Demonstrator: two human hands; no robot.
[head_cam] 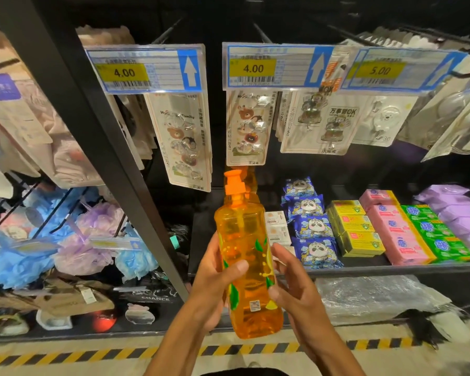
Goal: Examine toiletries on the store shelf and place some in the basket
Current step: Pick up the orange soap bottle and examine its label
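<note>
Bottle: held in front of shelf, pump up, long axis near upright | left hand: wrapped round left side, thumb across front | right hand: loose fingers touching right side | basket: not in view

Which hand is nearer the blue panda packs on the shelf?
Right. The right hand rests against the right side of the orange bottle, just below-left of the blue panda packs; the left hand grips its far side, farther away.
</note>
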